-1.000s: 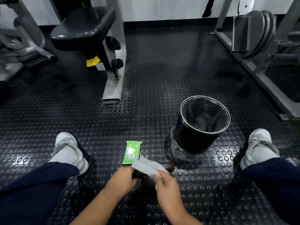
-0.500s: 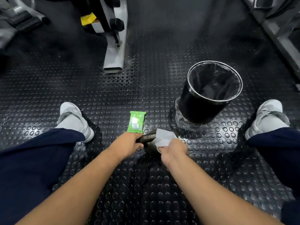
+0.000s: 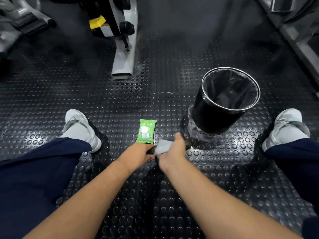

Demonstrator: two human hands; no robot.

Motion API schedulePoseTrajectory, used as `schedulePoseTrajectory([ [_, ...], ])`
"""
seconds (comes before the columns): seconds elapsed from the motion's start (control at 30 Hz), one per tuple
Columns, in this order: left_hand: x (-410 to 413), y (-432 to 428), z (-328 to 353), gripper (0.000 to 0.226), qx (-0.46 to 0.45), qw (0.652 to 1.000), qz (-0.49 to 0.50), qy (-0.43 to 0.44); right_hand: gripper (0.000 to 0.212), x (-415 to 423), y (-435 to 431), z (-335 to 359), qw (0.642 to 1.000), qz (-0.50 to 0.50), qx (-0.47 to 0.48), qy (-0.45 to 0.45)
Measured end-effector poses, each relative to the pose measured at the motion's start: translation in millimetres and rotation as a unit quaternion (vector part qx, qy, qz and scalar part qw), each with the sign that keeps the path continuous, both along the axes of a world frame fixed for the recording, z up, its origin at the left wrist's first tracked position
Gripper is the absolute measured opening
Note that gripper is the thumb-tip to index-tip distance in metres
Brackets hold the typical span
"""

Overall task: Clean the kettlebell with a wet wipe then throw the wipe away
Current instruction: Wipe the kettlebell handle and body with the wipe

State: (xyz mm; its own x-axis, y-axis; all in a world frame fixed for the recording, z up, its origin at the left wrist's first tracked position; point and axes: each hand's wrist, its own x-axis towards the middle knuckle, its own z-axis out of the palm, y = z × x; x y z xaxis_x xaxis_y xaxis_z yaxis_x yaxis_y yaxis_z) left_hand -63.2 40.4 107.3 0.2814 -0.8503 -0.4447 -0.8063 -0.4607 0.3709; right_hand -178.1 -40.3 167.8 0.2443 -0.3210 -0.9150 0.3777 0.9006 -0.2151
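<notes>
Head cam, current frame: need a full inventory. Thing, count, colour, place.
wet wipe: 1, white, on the kettlebell under the right grip
kettlebell: 1, dark, on the floor between the grips, mostly hidden
wipe pack: 1, green, on the floor just beyond the left grip
bin: 1, black with silver rim and dark liner, on the floor right of centre
machine leg: 1, grey, top centre
yellow part: 1, on that machine, top
other machine frames: grey, top left and top right corners
floor: black studded rubber
shoes: 2, light grey, far left and far right
trouser legs: 2, navy, at the sides
left grip: 1, holding the kettlebell
right grip: 1, holding the wipe to it, blurred
</notes>
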Motion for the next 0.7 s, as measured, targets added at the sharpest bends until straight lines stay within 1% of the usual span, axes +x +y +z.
schedulePoseTrajectory([
  [0.03,0,2,0,0.021,-0.010,1.000,-0.001,0.007,0.045,8,11,-1,1.000,0.017,-0.003,-0.016],
  [0.1,1,3,0,0.015,-0.017,1.000,-0.005,0.020,0.050,11,18,6,0.999,0.020,0.001,-0.025],
  [0.17,2,2,0,0.014,-0.003,1.000,-0.009,0.017,0.054,2,4,8,1.000,-0.008,0.023,-0.018],
  [0.27,2,-1,-1,0.030,0.015,1.000,-0.001,0.009,0.060,-15,-26,4,0.999,-0.045,0.020,0.001],
  [0.3,2,-1,-1,0.032,0.017,1.000,-0.002,0.009,0.062,-17,-29,-1,0.999,-0.051,0.013,0.006],
  [0.33,1,-3,0,0.031,0.021,1.000,-0.003,0.008,0.064,-15,-27,-4,0.998,-0.059,0.005,0.015],
  [0.4,2,-3,1,0.026,0.026,1.000,-0.009,0.004,0.066,0,-7,-8,0.999,-0.031,-0.006,0.039],
  [0.5,4,-3,-2,0.015,0.030,0.999,-0.007,-0.015,0.071,25,24,-14,1.000,0.000,-0.007,-0.004],
  [0.53,4,-4,-1,0.014,0.034,0.999,-0.007,-0.019,0.072,26,24,-13,1.000,0.002,-0.005,-0.012],
  [0.6,3,-6,-1,0.012,0.029,0.999,-0.009,-0.016,0.067,17,11,-7,1.000,-0.012,0.006,-0.022],
  [0.67,3,-8,-1,0.016,0.041,0.999,-0.010,-0.013,0.064,1,-13,-3,0.999,-0.051,0.019,0.004],
  [0.7,4,-9,-2,0.019,0.048,0.999,-0.012,-0.013,0.067,-6,-24,-5,0.998,-0.066,0.016,0.010],
])
